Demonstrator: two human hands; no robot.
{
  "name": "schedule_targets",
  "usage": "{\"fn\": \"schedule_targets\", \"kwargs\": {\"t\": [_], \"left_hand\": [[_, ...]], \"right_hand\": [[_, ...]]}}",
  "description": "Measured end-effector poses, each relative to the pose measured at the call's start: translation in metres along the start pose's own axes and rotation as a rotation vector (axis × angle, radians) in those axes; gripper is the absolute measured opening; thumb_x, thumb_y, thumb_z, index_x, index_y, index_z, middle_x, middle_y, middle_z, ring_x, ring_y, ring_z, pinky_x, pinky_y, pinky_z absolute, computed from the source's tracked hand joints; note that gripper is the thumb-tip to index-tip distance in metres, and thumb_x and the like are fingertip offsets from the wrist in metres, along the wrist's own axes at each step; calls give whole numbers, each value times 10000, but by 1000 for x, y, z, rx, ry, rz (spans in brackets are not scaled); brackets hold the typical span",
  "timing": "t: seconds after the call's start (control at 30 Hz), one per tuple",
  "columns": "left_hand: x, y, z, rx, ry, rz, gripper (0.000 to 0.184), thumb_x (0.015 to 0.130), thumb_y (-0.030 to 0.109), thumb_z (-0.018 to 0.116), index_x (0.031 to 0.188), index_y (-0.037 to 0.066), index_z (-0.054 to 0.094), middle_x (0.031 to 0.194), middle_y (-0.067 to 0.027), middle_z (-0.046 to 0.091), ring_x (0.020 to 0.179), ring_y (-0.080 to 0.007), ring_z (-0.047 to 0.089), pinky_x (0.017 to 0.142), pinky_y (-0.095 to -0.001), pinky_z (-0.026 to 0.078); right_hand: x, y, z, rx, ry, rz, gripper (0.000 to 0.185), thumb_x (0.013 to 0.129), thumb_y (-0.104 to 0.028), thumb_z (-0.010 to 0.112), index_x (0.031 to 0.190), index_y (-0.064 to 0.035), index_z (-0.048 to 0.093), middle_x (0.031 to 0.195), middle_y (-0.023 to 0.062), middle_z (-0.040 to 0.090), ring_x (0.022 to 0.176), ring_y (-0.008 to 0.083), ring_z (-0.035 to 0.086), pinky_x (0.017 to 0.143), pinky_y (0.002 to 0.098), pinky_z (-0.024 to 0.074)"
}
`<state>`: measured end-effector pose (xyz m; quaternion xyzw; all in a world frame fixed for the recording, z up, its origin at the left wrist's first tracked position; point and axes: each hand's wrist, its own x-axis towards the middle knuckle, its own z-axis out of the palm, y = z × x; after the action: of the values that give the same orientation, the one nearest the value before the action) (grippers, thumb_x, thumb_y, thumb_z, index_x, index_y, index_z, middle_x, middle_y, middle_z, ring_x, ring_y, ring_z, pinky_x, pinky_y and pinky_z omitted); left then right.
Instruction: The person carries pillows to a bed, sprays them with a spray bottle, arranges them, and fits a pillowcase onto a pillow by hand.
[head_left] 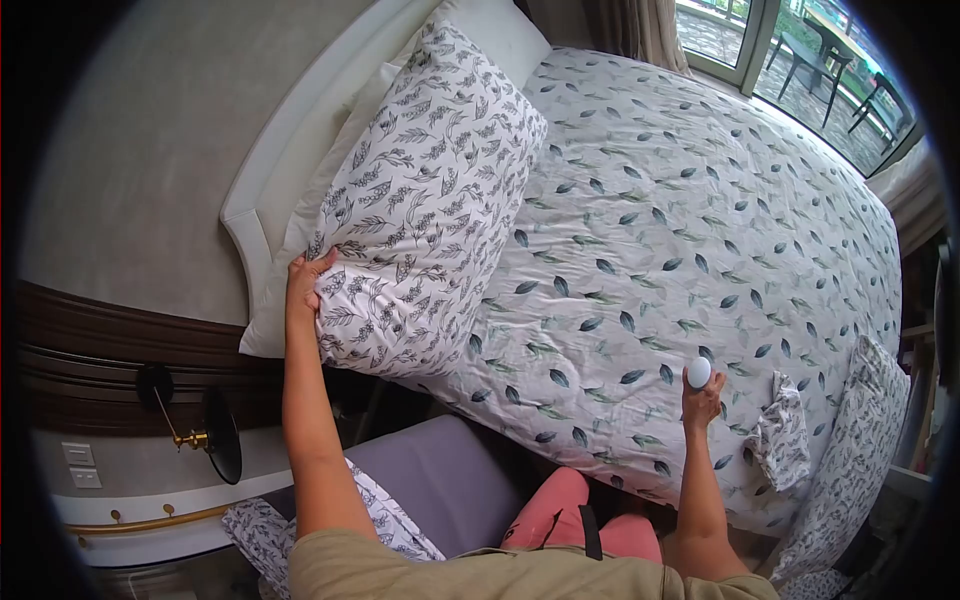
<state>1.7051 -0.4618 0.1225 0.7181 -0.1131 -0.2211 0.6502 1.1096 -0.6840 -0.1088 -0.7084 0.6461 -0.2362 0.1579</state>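
left hand [308,284] gripping pillow [430,195]; right hand [703,403] holding white object [699,373]

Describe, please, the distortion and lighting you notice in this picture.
Head view: wide-angle distortion bows the bed; the corners are black; daylight beyond the glass door, upper right, is brightest; the pillow gripped by the left hand looks fairly sharp.

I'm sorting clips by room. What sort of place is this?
Probably a bedroom: a large bed, a patterned pillow gripped by the left hand, and a headboard behind it show this.
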Motion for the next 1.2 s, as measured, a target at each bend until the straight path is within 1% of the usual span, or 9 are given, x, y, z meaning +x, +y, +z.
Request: {"fn": "schedule_targets", "kwargs": {"t": [0.23, 0.33, 0.47, 0.6, 0.7, 0.77, 0.87, 0.97, 1.2], "left_hand": [[23, -6, -15, 63, -7, -212, 491, 633, 35, 792, 1042, -65, 540, 899, -122, 634, 769, -220, 621, 725, -330, 507], [29, 1, -35, -10, 7, -255, 859, 645, 87, 800, 1271, -78, 236, 1028, -178, 569, 829, -290, 615, 759, -383, 516], [44, -35, -80, -206, -73, -638, 550, 682, 57, 764, 1139, -57, 480, 897, -145, 622, 836, -247, 619, 779, -345, 499], [42, -64, -99, 407, -42, -271, 477, 712, 155, 758, 1112, -8, 554, 955, -128, 622, 870, -166, 588, 780, -261, 456], [40, -35, -87, 974, 108, -16, 566, 696, 187, 765, 1175, 16, 517, 1046, -152, 557, 937, -207, 550, 780, -301, 462], [48, -25, -92, 980, 45, 26, 627, 693, 300, 762, 1208, 53, 502, 1119, -151, 485, 1020, -231, 501, 824, -327, 442], [66, -14, -74, 1103, 171, 237, 616, 744, 444, 675, 1207, 72, 512, 1127, -174, 478, 1088, -303, 452, 929, -370, 377], [95, -19, -61, 1292, 136, 417, 597, 755, 447, 663, 1215, 98, 514, 1201, -156, 462, 1139, -317, 417, 954, -385, 358], [174, 28, -76, 1704, 510, 689, 607, 762, 336, 670, 1295, 166, 435, 1426, -101, 232, 1300, -417, 139, 861, -672, 302]], "right_hand": [[22, 74, 105, -282, -239, -53, 574, 727, -395, 687, 1136, -74, 443, 1046, 150, 467, 930, 365, 547, 700, 439, 465], [29, 72, 115, -284, -418, 55, 518, 748, -346, 672, 1139, -80, 460, 1052, 161, 487, 954, 361, 535, 774, 470, 433], [27, 100, 143, -296, -454, 6, 542, 736, -359, 675, 1155, -91, 460, 1052, 161, 486, 963, 363, 529, 779, 501, 423], [27, 86, 135, -349, -470, 60, 557, 732, -364, 682, 1165, -95, 456, 1076, 160, 483, 1033, 369, 495, 810, 495, 417], [35, 8, 101, -486, -529, 124, 604, 731, -373, 685, 1208, -97, 435, 1156, 161, 469, 1098, 372, 445, 859, 490, 397], [47, -35, 105, -489, -201, -41, 620, 744, -356, 682, 1233, -71, 430, 1203, 163, 466, 1140, 354, 408, 920, 454, 362], [95, -133, 145, 225, -209, -389, 468, 792, -208, 642, 1183, -20, 468, 1147, 171, 500, 1108, 324, 438, 947, 393, 336], [127, -302, 162, 493, -260, -759, 429, 795, -147, 623, 1185, -47, 475, 1186, 165, 473, 1130, 328, 427, 964, 393, 331], [177, -569, 186, 648, -76, -1228, 322, 828, -132, 538, 1137, -47, 502, 1187, 163, 487, 1136, 343, 420, 988, 426, 303]]}}
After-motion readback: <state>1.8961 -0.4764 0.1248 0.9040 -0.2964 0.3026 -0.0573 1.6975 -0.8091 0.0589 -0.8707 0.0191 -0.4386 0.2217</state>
